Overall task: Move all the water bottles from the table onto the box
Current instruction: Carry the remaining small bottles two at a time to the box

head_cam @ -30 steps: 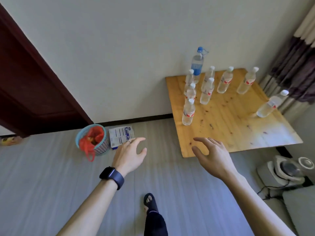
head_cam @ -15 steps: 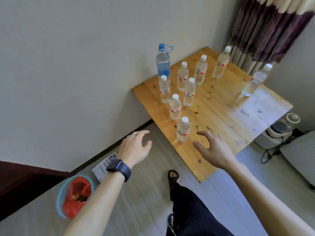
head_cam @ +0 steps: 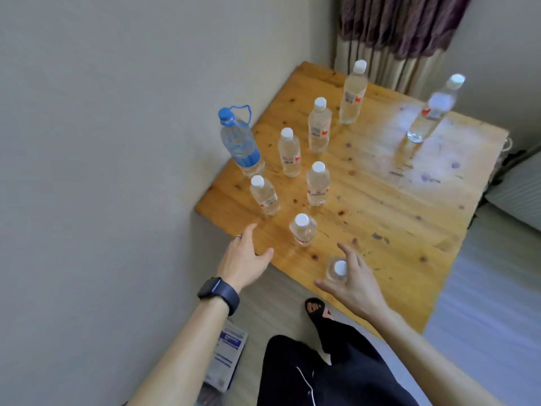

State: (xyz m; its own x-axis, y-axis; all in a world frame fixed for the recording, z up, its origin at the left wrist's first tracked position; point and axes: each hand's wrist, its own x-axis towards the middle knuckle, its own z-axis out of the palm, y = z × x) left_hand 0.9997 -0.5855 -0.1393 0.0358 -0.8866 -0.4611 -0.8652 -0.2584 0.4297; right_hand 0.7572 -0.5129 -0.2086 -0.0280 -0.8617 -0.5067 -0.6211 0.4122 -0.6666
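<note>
head view. wooden table (head_cam: 395, 200) set into the room corner, one side against the wall (head_cam: 117, 112), curtain (head_cam: 395, 30) behind the far edge. every bottle stands upright on the table top; none is on the box.

big blue-capped bottle (head_cam: 240, 142) at the wall-side edge, loop handle at its neck. eight small white-capped bottles (head_cam: 317, 184), clear with red-marked labels. most are clustered toward the wall side. the far-right bottle (head_cam: 433, 109) stands well apart from the cluster, near the curtain.

right hand (head_cam: 354, 279) is over the near edge of the table, thumb and fingers spread wide. the nearest bottle (head_cam: 336, 271) sits in the crook between thumb and forefinger, its cap showing from above. the fingers are not closed round it; whether skin touches plastic, cannot tell.

left hand (head_cam: 244, 259) is over the table's near wall-side edge, fingers straight and spread, holding nothing. it is just beside the second bottle (head_cam: 303, 231), with a gap between them. ring (head_cam: 237, 236) on one finger, dark smartwatch (head_cam: 219, 294) on the wrist.

flat white-and-blue box (head_cam: 231, 347) lies on the floor by the wall, partly hidden under the left forearm, nothing visible on it. a foot in a black sandal (head_cam: 316, 309) and dark trousers (head_cam: 336, 370) at the bottom of the view.
</note>
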